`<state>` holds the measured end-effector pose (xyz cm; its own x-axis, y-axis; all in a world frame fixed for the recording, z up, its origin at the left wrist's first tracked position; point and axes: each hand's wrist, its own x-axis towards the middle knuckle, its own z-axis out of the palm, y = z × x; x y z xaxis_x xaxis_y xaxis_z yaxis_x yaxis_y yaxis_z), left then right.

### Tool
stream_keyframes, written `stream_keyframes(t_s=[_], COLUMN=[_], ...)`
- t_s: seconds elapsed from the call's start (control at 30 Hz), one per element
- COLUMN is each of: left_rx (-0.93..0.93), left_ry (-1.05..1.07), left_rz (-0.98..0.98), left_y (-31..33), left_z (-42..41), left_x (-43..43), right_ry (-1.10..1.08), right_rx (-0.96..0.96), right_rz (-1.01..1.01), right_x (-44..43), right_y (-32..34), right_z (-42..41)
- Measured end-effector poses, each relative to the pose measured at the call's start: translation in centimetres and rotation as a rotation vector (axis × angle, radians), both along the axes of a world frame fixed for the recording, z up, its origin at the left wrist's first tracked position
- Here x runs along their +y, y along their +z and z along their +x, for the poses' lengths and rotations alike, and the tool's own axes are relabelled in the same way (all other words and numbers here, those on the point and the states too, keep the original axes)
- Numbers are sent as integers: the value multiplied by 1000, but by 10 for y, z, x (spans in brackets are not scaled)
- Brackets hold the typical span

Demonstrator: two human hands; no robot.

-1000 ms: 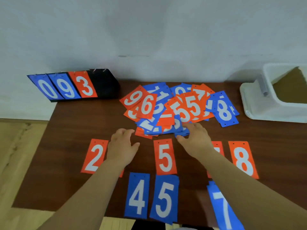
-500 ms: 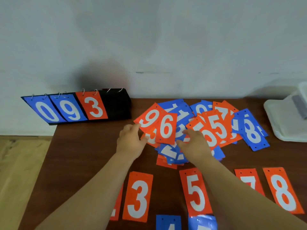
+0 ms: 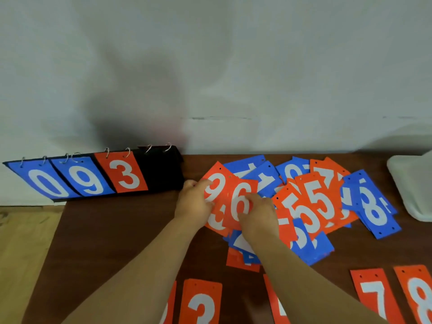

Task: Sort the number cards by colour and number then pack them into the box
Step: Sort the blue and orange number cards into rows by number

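Observation:
A loose heap of orange and blue number cards (image 3: 311,206) lies on the brown table (image 3: 112,235) near the wall. My left hand (image 3: 194,204) rests on the heap's left edge, fingers on the orange 9 card (image 3: 216,183). My right hand (image 3: 259,216) lies on the orange 6 card (image 3: 240,199), fingers pressed to it. Whether either hand grips a card is unclear. Sorted orange cards lie along the near edge: a 3 (image 3: 202,302), a 7 (image 3: 371,298) and an 8 (image 3: 418,298). The white box (image 3: 411,185) shows at the right edge.
A black flip scoreboard (image 3: 161,169) stands at the table's back left, showing blue 0, blue 9 and orange 3 on rings. A grey wall runs behind the table. Wooden floor (image 3: 21,253) lies to the left of the table.
Both hands moved away from me onto the heap's left side, now touching the orange 9 and 6. The view tilted up, so the near sorted cards and the box slid toward the frame edges.

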<state>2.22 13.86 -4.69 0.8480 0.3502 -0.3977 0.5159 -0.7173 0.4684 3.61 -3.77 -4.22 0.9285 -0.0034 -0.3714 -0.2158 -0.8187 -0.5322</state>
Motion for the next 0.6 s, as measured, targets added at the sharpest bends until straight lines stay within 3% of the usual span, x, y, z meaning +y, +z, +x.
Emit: stream_keyframes(t_s=[0.2, 0.33, 0.4, 0.6], left_rx=[-234, -283, -263, -227], left_ry=[230, 328, 364, 413], left_rz=[-290, -419, -492, -754], left_y=[23, 62, 80, 132], left_z=[-35, -93, -123, -185], left_x=[-1, -24, -40, -81], right_ry=[-184, -234, -114, 449], right_rx=[-66, 63, 139, 392], right_rz=[290, 639, 677, 445], right_x=[-34, -68, -83, -126], right_y=[42, 88, 111, 171], right_z=[0, -27, -50, -104])
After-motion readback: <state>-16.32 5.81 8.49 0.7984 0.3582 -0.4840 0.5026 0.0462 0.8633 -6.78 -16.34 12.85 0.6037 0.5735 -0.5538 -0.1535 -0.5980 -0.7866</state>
